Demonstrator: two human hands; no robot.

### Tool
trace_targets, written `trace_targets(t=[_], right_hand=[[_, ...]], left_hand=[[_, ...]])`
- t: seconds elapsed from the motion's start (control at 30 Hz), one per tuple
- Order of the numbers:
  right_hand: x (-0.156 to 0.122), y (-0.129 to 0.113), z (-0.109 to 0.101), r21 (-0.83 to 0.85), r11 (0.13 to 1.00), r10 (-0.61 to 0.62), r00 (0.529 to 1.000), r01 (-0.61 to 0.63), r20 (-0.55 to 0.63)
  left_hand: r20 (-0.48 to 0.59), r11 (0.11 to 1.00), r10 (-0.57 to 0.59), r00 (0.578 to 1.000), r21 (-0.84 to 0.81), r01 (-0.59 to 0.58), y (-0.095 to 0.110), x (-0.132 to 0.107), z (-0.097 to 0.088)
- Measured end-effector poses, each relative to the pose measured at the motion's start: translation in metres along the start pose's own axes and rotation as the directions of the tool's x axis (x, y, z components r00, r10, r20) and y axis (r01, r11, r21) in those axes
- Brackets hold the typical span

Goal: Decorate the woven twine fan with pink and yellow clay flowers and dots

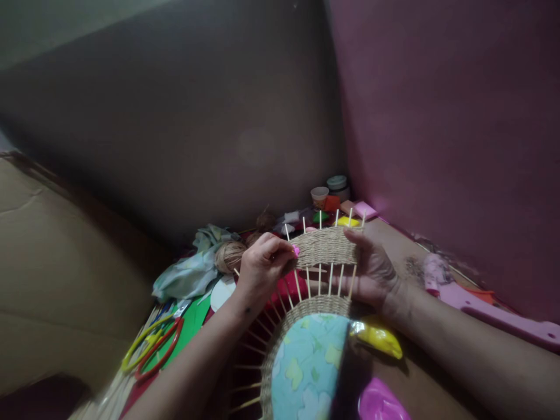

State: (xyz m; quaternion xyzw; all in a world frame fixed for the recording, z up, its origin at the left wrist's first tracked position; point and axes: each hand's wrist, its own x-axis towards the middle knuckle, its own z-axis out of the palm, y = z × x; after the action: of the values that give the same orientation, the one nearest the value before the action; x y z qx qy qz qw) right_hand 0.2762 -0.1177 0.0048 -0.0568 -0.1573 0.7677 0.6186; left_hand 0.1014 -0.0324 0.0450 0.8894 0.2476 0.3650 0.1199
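Note:
A woven twine piece (326, 246) with thin wooden sticks running through it stands tilted up before me. Its lower band curves round a blue-green patterned fabric panel (306, 361). My left hand (268, 259) pinches a small bright pink piece (296, 251) against the left end of the upper woven band. At the band's right end, my right hand (371, 265) grips the weaving, thumb in front and fingers behind. Below the right hand lies a shiny yellow packet (377, 339), with a bright pink packet (382, 401) nearer to me.
Left of the weaving are a ball of brown twine (230, 256), crumpled patterned cloth (188, 277) and yellow and red loop handles (160, 349). A pink tool (494, 309) lies on the right. A paper cup (319, 195) and a lidded jar (338, 185) stand in the corner by the walls.

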Motion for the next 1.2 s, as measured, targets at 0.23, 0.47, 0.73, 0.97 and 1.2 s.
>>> trace_targets(t=[0.23,0.47,0.73,0.97,1.2], right_hand=[[0.0,-0.001,-0.002,-0.014,0.999,0.039,0.999,-0.039,-0.008],[0.001,-0.001,-0.004,0.006,1.0,0.03,1.0,-0.03,0.0],[-0.001,0.001,0.004,0.027,1.0,-0.001,1.0,0.0,0.012],[-0.001,0.002,0.005,0.046,0.998,-0.034,0.999,0.035,-0.021],[0.001,0.002,0.003,0.051,0.998,-0.033,0.999,0.034,-0.035]], left_hand=[[0.036,0.991,0.033,0.999,0.127,-0.037,0.004,-0.001,-0.012],[0.045,0.883,0.172,0.984,0.436,-0.174,0.008,-0.008,-0.021],[0.086,0.834,0.196,0.977,0.51,-0.212,0.02,-0.02,-0.007],[0.21,0.734,0.241,0.947,0.599,-0.32,0.019,-0.023,-0.008],[0.058,0.849,0.199,0.978,0.488,-0.202,0.014,-0.018,-0.019]])
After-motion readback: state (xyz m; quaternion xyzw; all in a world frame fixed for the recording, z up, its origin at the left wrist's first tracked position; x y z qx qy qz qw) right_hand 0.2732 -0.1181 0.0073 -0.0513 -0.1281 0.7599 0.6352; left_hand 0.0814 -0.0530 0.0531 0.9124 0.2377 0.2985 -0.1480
